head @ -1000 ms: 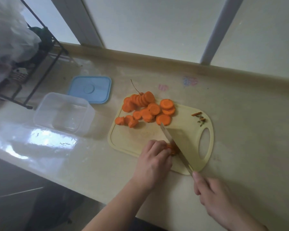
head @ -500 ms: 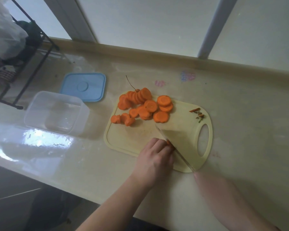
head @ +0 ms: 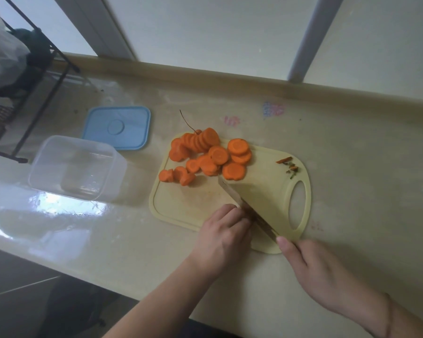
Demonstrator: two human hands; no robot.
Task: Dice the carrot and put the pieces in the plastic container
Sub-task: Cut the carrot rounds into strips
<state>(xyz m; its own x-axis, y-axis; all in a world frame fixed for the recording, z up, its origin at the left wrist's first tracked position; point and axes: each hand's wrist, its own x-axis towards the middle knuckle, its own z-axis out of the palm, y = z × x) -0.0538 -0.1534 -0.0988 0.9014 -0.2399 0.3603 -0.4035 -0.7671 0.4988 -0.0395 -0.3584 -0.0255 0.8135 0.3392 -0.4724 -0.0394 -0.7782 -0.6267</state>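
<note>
Pale glossy bench [head: 352,167] under a window sill, daylight from the far side. Left hand [head: 224,236] sits at the near edge of the yellow cutting board [head: 188,203], fingers curled down over whatever is being cut; the piece itself is hidden beneath them, so I cannot confirm it is the last carrot stub. Right hand [head: 320,269] is wrapped around the handle of the knife [head: 244,206], forefinger extended toward the blade, which runs diagonally from the near right to the middle of the board, its edge just beside the left fingertips. Step in hand, as I judge it: cutting is under way, and so far only into rounds. The carrot slices [head: 205,154] lie heaped at the far left of the board, none diced. A few trimmings [head: 288,164] sit at the far right by the handle hole. The plastic container [head: 76,167] stands open on the bench left of the board, with no carrot in it; its blue lid [head: 117,126] lies flat just beyond. A dark wire rack [head: 34,76] is at far left. Next move calls for finishing this cut with fingertips tucked clear, then gathering the rounds for crosswise cuts into dice before any transfer.
</note>
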